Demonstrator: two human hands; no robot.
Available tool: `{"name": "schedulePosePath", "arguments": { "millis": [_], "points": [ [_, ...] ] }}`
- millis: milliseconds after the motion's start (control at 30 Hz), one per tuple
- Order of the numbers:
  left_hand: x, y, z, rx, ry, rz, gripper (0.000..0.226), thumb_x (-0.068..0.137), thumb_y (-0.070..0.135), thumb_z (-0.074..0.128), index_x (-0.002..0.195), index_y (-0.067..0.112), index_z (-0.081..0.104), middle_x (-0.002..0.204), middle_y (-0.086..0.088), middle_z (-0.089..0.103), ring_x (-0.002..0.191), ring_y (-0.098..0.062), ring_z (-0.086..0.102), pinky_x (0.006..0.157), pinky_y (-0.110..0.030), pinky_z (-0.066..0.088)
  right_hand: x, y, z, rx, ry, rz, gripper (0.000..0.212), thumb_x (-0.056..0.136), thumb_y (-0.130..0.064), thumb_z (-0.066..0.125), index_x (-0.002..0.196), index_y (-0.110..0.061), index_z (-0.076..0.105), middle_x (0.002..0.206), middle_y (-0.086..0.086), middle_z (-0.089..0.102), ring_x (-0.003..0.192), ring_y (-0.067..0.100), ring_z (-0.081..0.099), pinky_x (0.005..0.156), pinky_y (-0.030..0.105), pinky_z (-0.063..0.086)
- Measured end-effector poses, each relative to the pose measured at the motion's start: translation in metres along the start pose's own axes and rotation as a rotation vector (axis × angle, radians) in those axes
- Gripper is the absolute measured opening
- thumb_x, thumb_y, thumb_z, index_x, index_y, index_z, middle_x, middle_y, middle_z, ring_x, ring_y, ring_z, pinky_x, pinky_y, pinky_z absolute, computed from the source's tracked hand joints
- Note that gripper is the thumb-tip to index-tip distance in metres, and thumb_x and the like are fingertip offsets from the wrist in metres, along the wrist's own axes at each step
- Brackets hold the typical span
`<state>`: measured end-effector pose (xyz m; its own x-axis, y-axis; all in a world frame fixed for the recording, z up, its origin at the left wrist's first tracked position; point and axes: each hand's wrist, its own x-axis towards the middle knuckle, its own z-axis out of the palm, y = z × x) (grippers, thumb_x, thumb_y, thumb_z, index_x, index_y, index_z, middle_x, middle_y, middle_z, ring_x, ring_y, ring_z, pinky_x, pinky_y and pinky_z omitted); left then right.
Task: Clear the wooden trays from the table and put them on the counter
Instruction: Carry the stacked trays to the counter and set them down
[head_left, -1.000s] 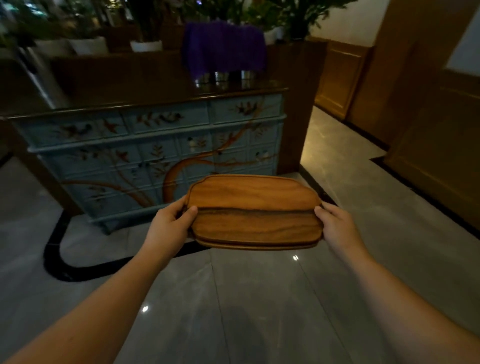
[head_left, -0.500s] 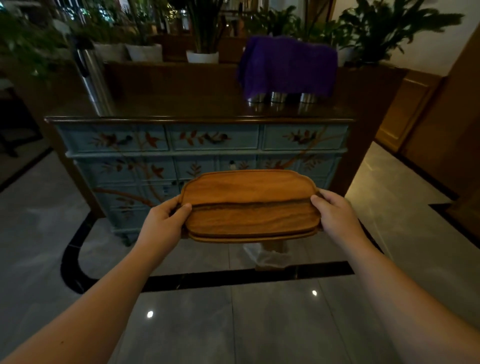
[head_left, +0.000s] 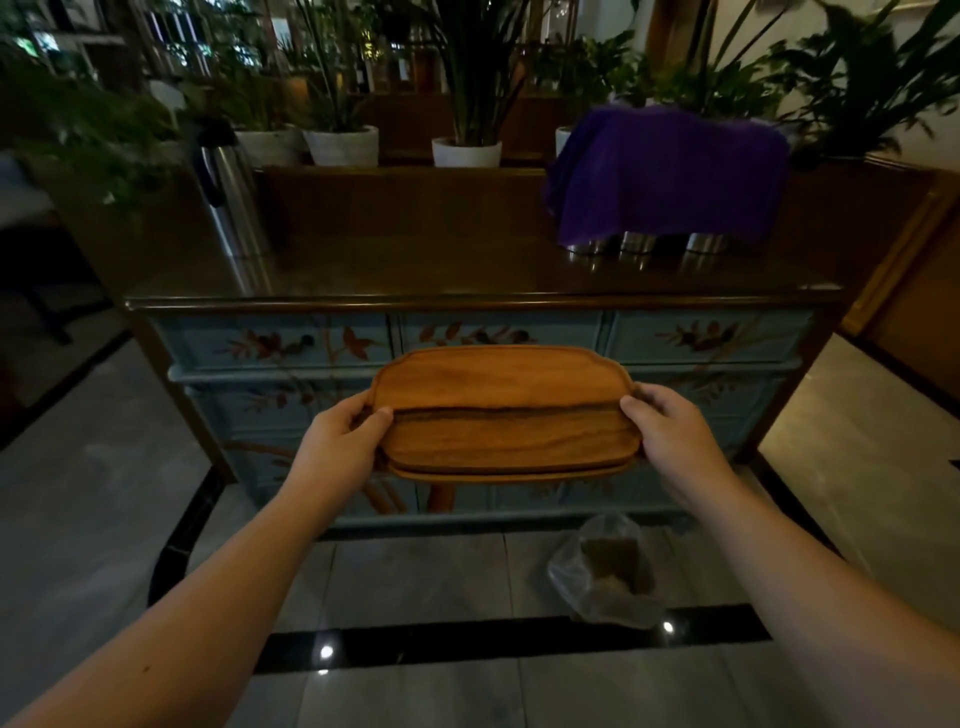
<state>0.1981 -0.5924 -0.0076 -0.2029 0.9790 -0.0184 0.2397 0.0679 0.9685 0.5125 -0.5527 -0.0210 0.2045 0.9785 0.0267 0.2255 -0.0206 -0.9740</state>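
Observation:
I hold a stack of wooden trays (head_left: 501, 410), brown with rounded corners, level in front of me at about chest height. My left hand (head_left: 340, 447) grips the stack's left end with the thumb on top. My right hand (head_left: 672, 436) grips the right end the same way. The counter (head_left: 415, 275), a dark glossy wooden top on a blue painted chest of drawers, stands straight ahead, just beyond and above the trays. The trays hang in front of the drawer fronts, below the counter's edge.
A steel thermos jug (head_left: 228, 197) stands at the counter's left. A purple cloth (head_left: 665, 171) covers metal canisters at its right. Potted plants (head_left: 467, 150) line the ledge behind. A clear plastic bag (head_left: 602, 571) lies on the tiled floor at the cabinet's base.
I have walked closer and turned to face the counter squarely; it now fills the view ahead. The trays stay held in both hands, at about the same height.

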Motion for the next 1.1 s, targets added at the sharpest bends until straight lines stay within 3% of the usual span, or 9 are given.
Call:
{"name": "schedulePosePath", "arguments": {
  "millis": [67,200,367,533,667,800,867,967,1100],
  "points": [
    [0.024,0.002,-0.007,0.025,0.013,0.003,0.029,0.095,0.031,0.05,0.122,0.027,0.06,0.101,0.0,0.072,0.089,-0.018,0.07,0.083,-0.038,0.057,0.025,-0.003,0.015,0.006,-0.01,-0.004,0.028,0.096,-0.026,0.054,0.117,-0.013,0.065,0.1,0.006,0.071,0.091,0.023,0.068,0.075,0.037,0.054],
    [0.066,0.004,-0.014,0.041,0.006,0.005,0.023,0.096,0.03,0.05,0.114,0.026,0.064,0.094,-0.002,0.073,0.084,-0.018,0.071,0.07,-0.03,0.057,0.069,-0.005,0.04,0.032,-0.03,0.006,0.025,0.096,-0.025,0.053,0.116,-0.015,0.066,0.101,0.006,0.072,0.091,0.022,0.069,0.078,0.038,0.056],
    [0.148,0.003,-0.015,0.062,0.035,0.005,0.022,0.096,0.028,0.049,0.114,0.027,0.063,0.096,0.001,0.073,0.086,-0.016,0.07,0.068,-0.024,0.055,0.145,-0.002,0.077,0.046,-0.06,0.01,0.02,0.096,-0.024,0.054,0.11,-0.016,0.067,0.099,0.006,0.072,0.089,0.023,0.069,0.074,0.037,0.054],
    [0.222,0.003,-0.013,0.112,0.046,-0.015,0.02,0.096,0.03,0.049,0.111,0.026,0.062,0.092,0.001,0.073,0.083,-0.017,0.07,0.081,-0.04,0.058,0.216,-0.007,0.107,0.024,-0.06,0.017,0.024,0.095,-0.026,0.057,0.115,-0.014,0.064,0.105,0.005,0.07,0.095,0.022,0.067,0.087,0.043,0.055],
    [0.281,0.008,-0.017,0.163,0.088,-0.011,0.021,0.095,0.033,0.05,0.11,0.023,0.061,0.091,0.002,0.071,0.083,-0.016,0.068,0.076,-0.035,0.056,0.275,-0.022,0.137,0.008,-0.092,-0.01,0.013,0.095,-0.024,0.057,0.105,-0.021,0.065,0.1,0.005,0.071,0.093,0.023,0.068,0.087,0.043,0.055],
    [0.332,0.016,-0.022,0.148,0.114,-0.025,0.009,0.094,0.034,0.05,0.094,0.031,0.059,0.093,-0.009,0.072,0.082,-0.027,0.07,0.078,-0.047,0.059,0.317,-0.029,0.162,0.021,-0.094,0.006,0.014,0.092,-0.027,0.061,0.104,-0.02,0.062,0.097,0.007,0.072,0.092,0.023,0.069,0.088,0.044,0.055],
    [0.357,0.02,-0.023,0.149,0.111,-0.006,0.008,0.095,0.033,0.05,0.091,0.034,0.057,0.093,-0.01,0.071,0.085,-0.029,0.07,0.079,-0.048,0.059,0.339,-0.031,0.171,0.01,-0.096,0.013,0.022,0.089,-0.032,0.065,0.107,-0.019,0.062,0.098,0.005,0.073,0.09,0.02,0.069,0.084,0.043,0.057],
    [0.393,0.019,-0.026,0.142,0.105,0.006,0.012,0.095,0.034,0.05,0.087,0.037,0.058,0.095,-0.01,0.072,0.086,-0.029,0.07,0.083,-0.051,0.057,0.365,-0.035,0.184,-0.032,-0.134,0.004,0.026,0.089,-0.034,0.065,0.106,-0.014,0.064,0.091,0.005,0.073,0.079,0.017,0.069,0.063,0.032,0.051],
    [0.447,0.007,-0.031,0.117,0.074,-0.023,0.012,0.095,0.034,0.049,0.091,0.033,0.06,0.097,-0.014,0.072,0.09,-0.034,0.069,0.085,-0.055,0.056,0.407,-0.039,0.208,-0.081,-0.152,0.007,0.017,0.091,-0.033,0.062,0.101,-0.02,0.064,0.093,0.005,0.073,0.082,0.018,0.069,0.064,0.03,0.051]
  ]
}}
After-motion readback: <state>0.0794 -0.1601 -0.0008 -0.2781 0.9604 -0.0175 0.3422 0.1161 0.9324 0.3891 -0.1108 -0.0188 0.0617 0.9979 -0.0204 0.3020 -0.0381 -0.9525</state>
